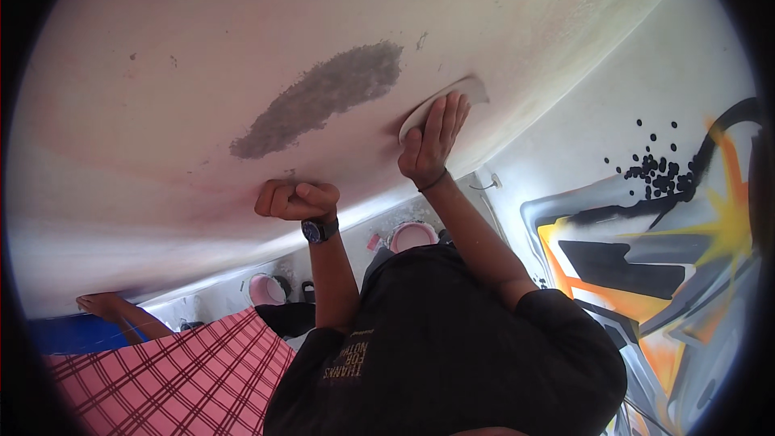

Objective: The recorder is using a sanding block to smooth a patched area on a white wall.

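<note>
My right hand point(436, 133) presses a pale, slightly curled sheet of sandpaper point(476, 89) flat against a large whitish wall point(161, 97). The fingers lie over the sheet, with the thumb at its near edge. A dark cord circles that wrist. To the left, my left hand point(297, 200) is closed in a fist close to the wall; no tool shows in it. A dark watch point(320, 231) is on its wrist. Between and above the hands, the wall bears a long, rough grey patch point(323, 97) with ragged edges.
At left, another person's hand point(101, 304) rests near the wall, beside pink plaid cloth point(178, 371) and a blue surface point(69, 335). Pink buckets point(413, 236) stand on the floor below. A painted wall point(646, 250) rises on the right, with a cable fitting point(495, 182) at the corner.
</note>
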{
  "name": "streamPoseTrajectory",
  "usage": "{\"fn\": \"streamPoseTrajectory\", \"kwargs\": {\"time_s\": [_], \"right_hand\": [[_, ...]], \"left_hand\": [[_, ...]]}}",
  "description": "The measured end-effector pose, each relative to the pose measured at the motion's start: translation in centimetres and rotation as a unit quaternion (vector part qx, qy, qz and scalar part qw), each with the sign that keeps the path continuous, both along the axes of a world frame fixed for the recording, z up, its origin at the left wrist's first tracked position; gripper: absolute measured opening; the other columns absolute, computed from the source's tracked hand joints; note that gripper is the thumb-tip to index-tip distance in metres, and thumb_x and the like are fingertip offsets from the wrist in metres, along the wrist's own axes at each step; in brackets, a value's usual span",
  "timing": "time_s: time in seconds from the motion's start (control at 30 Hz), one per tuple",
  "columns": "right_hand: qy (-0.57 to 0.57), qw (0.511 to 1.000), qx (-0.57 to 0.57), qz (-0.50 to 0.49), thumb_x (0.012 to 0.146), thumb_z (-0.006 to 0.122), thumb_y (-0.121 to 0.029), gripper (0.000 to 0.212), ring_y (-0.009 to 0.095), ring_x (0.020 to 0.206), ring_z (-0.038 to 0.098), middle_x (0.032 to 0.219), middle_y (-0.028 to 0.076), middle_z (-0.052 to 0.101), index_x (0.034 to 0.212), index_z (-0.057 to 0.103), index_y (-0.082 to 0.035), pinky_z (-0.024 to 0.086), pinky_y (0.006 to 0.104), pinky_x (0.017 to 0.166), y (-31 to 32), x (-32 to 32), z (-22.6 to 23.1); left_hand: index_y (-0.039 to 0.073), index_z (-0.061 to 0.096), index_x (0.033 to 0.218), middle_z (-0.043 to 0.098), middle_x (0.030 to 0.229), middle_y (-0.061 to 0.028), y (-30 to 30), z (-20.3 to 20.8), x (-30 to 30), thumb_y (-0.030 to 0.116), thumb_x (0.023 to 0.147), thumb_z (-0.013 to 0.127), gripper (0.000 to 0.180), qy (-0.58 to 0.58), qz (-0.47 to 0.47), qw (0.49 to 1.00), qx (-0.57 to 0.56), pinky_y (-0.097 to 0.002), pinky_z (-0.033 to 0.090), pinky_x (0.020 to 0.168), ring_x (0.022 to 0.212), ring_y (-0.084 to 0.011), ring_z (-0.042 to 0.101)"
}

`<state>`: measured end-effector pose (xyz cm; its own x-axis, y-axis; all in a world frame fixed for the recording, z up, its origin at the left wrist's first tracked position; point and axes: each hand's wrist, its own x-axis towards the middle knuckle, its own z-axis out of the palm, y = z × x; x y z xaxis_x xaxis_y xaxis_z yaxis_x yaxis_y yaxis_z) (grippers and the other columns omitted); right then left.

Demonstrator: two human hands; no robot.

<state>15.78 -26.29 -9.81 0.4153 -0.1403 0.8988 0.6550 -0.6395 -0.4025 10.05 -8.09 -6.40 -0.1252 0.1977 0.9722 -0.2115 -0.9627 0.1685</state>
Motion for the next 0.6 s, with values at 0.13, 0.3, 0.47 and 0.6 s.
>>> {"fn": "streamPoseTrajectory", "kwargs": {"time_s": [0.13,0.3,0.47,0.6], "right_hand": [[0.005,0.999,-0.033,-0.006,0.098,0.037,-0.026,0.056,0.045,0.142,0.020,0.151,0.025,0.028,0.142,0.034,0.007,0.012,0.0599,0.113,-0.2,0.5,-2.4],[0.022,1.000,0.007,0.003,0.098,0.035,-0.024,0.057,0.048,0.141,0.017,0.152,0.027,0.022,0.144,0.028,0.009,0.010,0.0600,0.113,0.0,0.2,0.6],[0.027,0.998,-0.051,-0.007,0.098,0.034,-0.022,0.059,0.051,0.141,0.014,0.153,0.030,0.018,0.145,0.023,0.012,0.010,0.0599,0.113,-0.2,0.1,-0.5],[0.021,1.000,-0.014,-0.013,0.098,0.034,-0.024,0.059,0.050,0.141,0.015,0.152,0.029,0.019,0.145,0.022,0.011,0.011,0.0604,0.113,0.1,0.2,1.4]], "left_hand": [[0.007,0.041,0.083,0.041,0.092,-0.0091,0.1,-0.3,1.0,0.023,0.089,0.046,0.018,0.001,0.004,1.000,-0.004,-0.0321,0.036,0.071,0.084,-0.0201,0.041],[0.007,0.041,0.083,0.041,0.092,-0.0090,0.0,0.1,0.2,0.023,0.089,0.046,0.019,0.006,0.008,1.000,-0.008,-0.0317,0.036,0.071,0.084,-0.0198,0.041],[0.006,0.041,0.083,0.042,0.093,-0.0099,0.3,-0.2,0.3,0.024,0.089,0.046,0.019,0.018,0.024,1.000,0.005,-0.0323,0.037,0.071,0.083,-0.0201,0.042],[0.006,0.041,0.084,0.042,0.094,-0.0100,0.6,-0.1,0.1,0.024,0.090,0.045,0.020,0.018,0.028,0.999,-0.005,-0.0317,0.036,0.071,0.083,-0.0200,0.042]]}}
